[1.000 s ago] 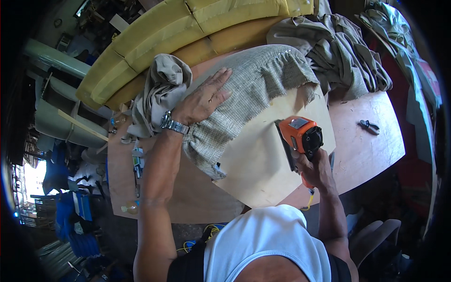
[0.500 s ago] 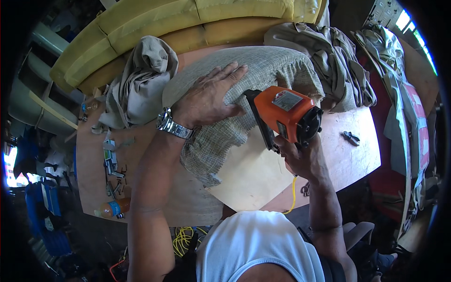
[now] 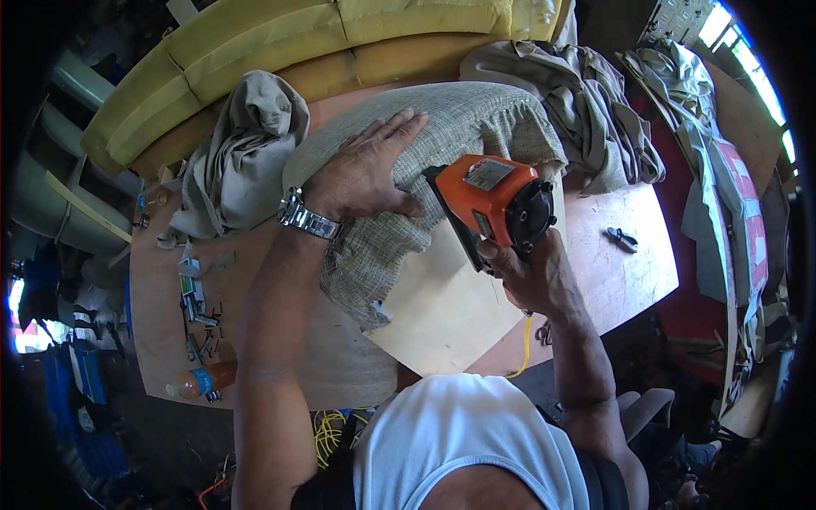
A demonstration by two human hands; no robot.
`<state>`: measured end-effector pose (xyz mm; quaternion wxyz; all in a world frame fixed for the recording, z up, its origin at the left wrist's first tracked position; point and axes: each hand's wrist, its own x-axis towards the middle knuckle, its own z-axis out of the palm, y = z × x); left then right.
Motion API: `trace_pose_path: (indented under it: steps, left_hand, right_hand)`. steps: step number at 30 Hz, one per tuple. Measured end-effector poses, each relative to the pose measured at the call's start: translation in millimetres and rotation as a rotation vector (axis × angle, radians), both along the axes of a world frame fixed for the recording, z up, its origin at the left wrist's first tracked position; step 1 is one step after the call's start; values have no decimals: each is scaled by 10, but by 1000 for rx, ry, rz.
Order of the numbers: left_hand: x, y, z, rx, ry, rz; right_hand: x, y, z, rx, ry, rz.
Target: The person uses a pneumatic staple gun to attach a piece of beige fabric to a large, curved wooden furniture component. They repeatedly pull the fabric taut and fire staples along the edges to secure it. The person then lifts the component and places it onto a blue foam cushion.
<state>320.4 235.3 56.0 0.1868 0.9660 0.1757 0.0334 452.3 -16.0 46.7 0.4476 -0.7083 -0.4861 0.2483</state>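
Observation:
My left hand (image 3: 361, 177) lies flat, fingers stretched out, on grey-beige woven fabric (image 3: 365, 276) that covers a curved padded piece. A frayed flap of this fabric hangs over a pale wooden board (image 3: 442, 302) on the near side. My right hand (image 3: 546, 276) is wrapped round the grip of an orange and black staple gun (image 3: 489, 197). Its black nose meets the fabric's edge, just right of my left thumb; whether it presses on the fabric I cannot tell. From below the grip runs a yellow hose (image 3: 527, 344).
On the worktable (image 3: 161, 306) are pliers (image 3: 622, 240) at right, scissors (image 3: 545, 333) near the front edge, and a bottle of orange liquid (image 3: 204, 379) at left among loose screws. Draped cloths (image 3: 242, 161) and a yellow foam sofa (image 3: 255, 42) stand behind.
The whole view has shifted slightly left. Both hands and the staple gun keep nearly the same place against the fabric.

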Motion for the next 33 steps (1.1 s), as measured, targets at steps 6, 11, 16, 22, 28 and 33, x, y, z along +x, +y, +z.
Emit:
trace_pose_path:
  steps: [6, 11, 16, 22, 28, 33]
  left_hand:
    - [-38, 68, -31, -19, -75, -115]
    - [-231, 502, -79, -784, -267, -89]
    - [-203, 536, -322, -424, -172, 119]
    - [-235, -46, -123, -44, -123, 94]
    - [-339, -32, -199, 44, -139, 34]
    - [-328, -77, -112, 35, -76, 39]
  right_hand:
    - [-68, 90, 1, -22, 24, 27]
    - [-107, 64, -150, 84, -14, -2]
    - [-103, 14, -171, -1, 98, -11]
    - [-44, -31, -86, 2, 78, -32]
    - [-149, 20, 110, 48, 78, -5]
    - [-131, 66, -82, 12, -13, 47]
